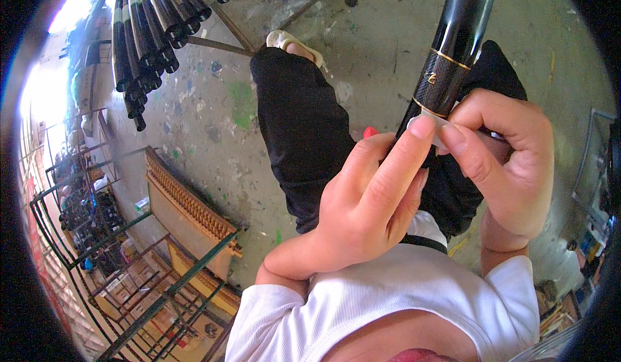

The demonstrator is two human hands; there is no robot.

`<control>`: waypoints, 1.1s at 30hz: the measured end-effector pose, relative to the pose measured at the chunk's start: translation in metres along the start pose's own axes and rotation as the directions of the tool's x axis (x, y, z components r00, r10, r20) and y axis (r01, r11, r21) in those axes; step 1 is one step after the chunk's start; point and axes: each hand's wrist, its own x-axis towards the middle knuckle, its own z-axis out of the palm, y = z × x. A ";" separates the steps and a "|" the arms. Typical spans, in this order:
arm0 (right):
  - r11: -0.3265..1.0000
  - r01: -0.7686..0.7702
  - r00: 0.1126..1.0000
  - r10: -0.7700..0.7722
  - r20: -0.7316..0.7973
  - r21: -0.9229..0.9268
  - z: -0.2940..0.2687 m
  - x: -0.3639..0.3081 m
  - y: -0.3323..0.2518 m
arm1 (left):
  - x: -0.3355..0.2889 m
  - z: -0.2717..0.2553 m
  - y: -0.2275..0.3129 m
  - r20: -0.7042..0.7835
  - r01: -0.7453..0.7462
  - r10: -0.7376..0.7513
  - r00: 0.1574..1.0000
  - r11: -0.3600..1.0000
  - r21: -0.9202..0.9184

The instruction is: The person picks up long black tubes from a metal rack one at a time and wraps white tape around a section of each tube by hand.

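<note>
A glossy black pole (pixel 458 25) comes down from the top edge toward my hands, tilted slightly. Near its lower visible end are a dark woven-pattern band and thin gold rings. At that band's lower edge sits a small white strip (pixel 435 121), partly covered by fingertips. My right hand (pixel 517 161) pinches the strip between thumb and index finger. My left hand (pixel 372 200) is curled around the pole below the band, its index fingertip pressed on the strip. Its thumb is hidden, and the pole's continuation under the hands is mostly covered.
A bundle of black tubes (pixel 152 25) rests at the upper left, ends toward me, on a metal stand (pixel 220 45). Lower left stand a green metal frame (pixel 174 281) and a wooden rack with a ridged edge (pixel 191 197). My black-trousered legs (pixel 301 122) are below the pole, over a paint-spotted floor (pixel 213 109).
</note>
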 end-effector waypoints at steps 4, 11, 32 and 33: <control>0.999 0.036 0.999 -0.036 -0.038 0.018 0.001 -0.001 0.007 | 0.000 0.000 0.001 0.041 0.033 -0.032 0.999 0.999 -0.025; 0.999 0.042 0.998 -0.042 -0.039 -0.005 0.001 0.001 0.004 | -0.002 0.001 -0.002 0.027 0.024 -0.023 0.999 0.998 -0.065; 0.999 0.050 0.998 -0.051 -0.025 -0.010 0.005 0.005 0.006 | 0.000 0.002 -0.006 -0.110 0.047 -0.062 0.992 0.990 -0.130; 0.998 0.053 0.998 -0.053 -0.022 -0.019 0.005 0.005 0.005 | -0.002 0.005 -0.007 -0.148 0.037 -0.058 0.987 0.990 -0.139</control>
